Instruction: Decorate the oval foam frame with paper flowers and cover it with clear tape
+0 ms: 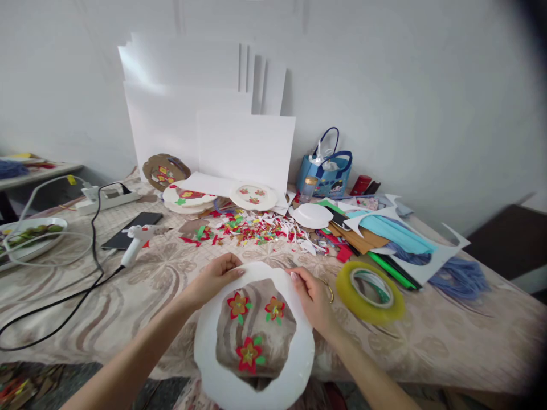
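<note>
A round white card frame [204,347] with a scalloped edge is tilted up in front of me at the table's near edge. Across its opening, a see-through sheet carries red and gold flowers [248,354] with green leaves. My left hand [222,274] grips the upper left rim between thumb and fingers. At the upper right, my right hand [311,293] pinches the rim. A gold loop [328,289], like a scissors handle, shows beside the right hand, and a thin grey tip pokes out above its fingers; the rest is hidden.
Yellow tape roll [370,292] lies to the right. Paper scraps [256,226] spread behind the frame, near finished discs [253,196]. A glue gun [139,242], phone [132,230] and cables occupy the left. White boards [243,148] lean on the wall beside a blue bag [325,173].
</note>
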Motion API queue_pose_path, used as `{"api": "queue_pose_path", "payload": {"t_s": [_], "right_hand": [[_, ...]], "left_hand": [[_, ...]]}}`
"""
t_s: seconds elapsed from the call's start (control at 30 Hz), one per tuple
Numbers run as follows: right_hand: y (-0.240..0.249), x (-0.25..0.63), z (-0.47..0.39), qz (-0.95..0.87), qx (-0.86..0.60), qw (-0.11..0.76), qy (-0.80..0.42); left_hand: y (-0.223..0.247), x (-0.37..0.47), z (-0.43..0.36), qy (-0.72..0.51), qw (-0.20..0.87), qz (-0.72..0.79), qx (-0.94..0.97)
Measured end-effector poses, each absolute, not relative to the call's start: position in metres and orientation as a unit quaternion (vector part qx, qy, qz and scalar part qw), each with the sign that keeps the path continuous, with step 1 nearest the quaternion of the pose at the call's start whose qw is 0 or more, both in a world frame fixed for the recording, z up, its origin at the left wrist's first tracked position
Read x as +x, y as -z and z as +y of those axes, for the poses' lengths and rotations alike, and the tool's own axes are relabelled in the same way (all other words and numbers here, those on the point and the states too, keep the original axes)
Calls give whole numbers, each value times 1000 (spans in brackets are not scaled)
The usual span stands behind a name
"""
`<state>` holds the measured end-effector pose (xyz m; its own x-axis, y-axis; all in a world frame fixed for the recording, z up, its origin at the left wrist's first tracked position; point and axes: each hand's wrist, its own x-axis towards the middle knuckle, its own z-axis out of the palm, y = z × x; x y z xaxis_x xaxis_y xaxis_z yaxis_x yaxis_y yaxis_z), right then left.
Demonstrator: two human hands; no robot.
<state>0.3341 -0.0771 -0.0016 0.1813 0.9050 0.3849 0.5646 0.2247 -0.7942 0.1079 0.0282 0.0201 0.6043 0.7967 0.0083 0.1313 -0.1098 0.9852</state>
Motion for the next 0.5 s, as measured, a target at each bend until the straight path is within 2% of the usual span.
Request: {"api": "queue_pose_path", "payload": {"t_s": [0.2,0.37,0.5], "right_hand": [[-18,341,-55,-580,-586,511,-242],[-23,352,-25,-548,-575,548,-261],[-15,355,-15,-545,-571,557,-258]], "left_hand": [[-32,106,58,-259,641,360,627],[-41,109,85,-299,724,332,527],[-49,110,80,-321,703,292,564]]}}
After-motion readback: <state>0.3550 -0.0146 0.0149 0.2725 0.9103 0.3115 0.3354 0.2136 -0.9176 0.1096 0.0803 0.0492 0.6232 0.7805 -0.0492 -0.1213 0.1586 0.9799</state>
